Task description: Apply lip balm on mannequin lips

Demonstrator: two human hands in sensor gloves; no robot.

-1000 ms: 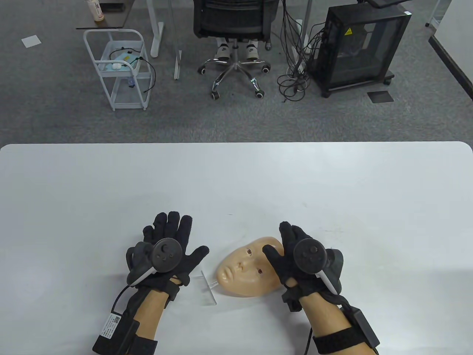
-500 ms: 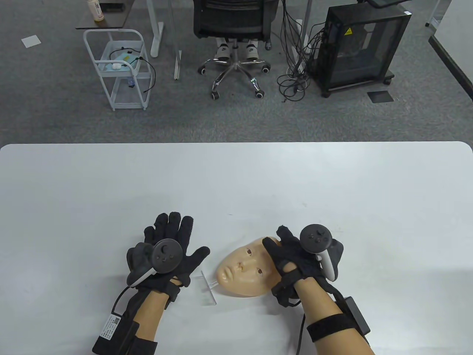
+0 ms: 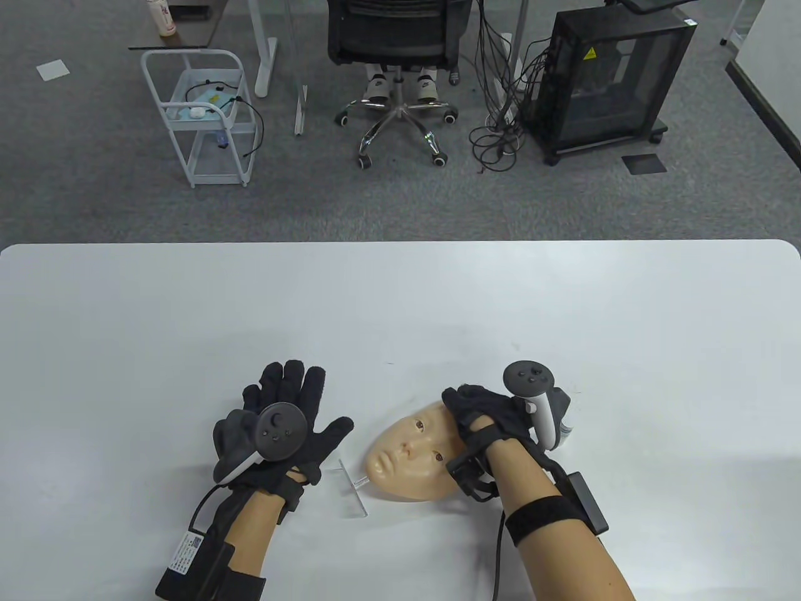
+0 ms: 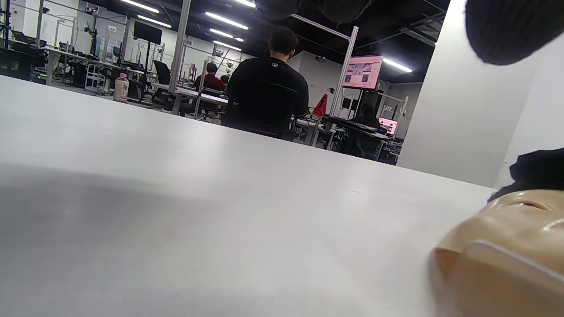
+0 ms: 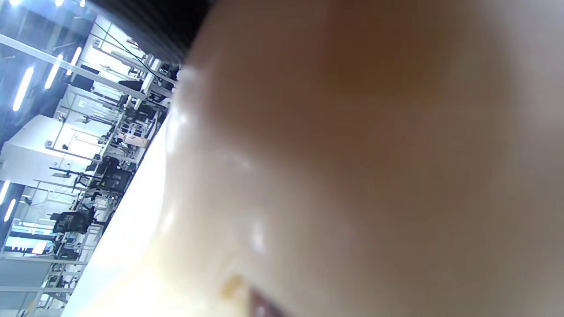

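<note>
A tan mannequin face (image 3: 407, 457) lies on the white table (image 3: 400, 300), chin to the left and forehead to the right. A clear plastic stand (image 3: 352, 488) sticks out at its chin. My right hand (image 3: 469, 407) curls its fingers over the forehead edge and grips it, wrist rolled so the tracker stands up. The right wrist view is filled by the face (image 5: 352, 154), very close and blurred. My left hand (image 3: 316, 400) lies flat and open on the table left of the face, touching nothing else. The face's chin shows in the left wrist view (image 4: 506, 251). No lip balm is plainly visible.
A small pale object (image 3: 566, 429) shows just right of my right hand; I cannot tell what it is. Beyond the table's far edge stand an office chair (image 3: 394, 37), a white cart (image 3: 200, 113) and a black cabinet (image 3: 607, 75).
My right hand has rolled over and curled onto the forehead edge of the face, and the face has shifted slightly. My left hand has not moved.
</note>
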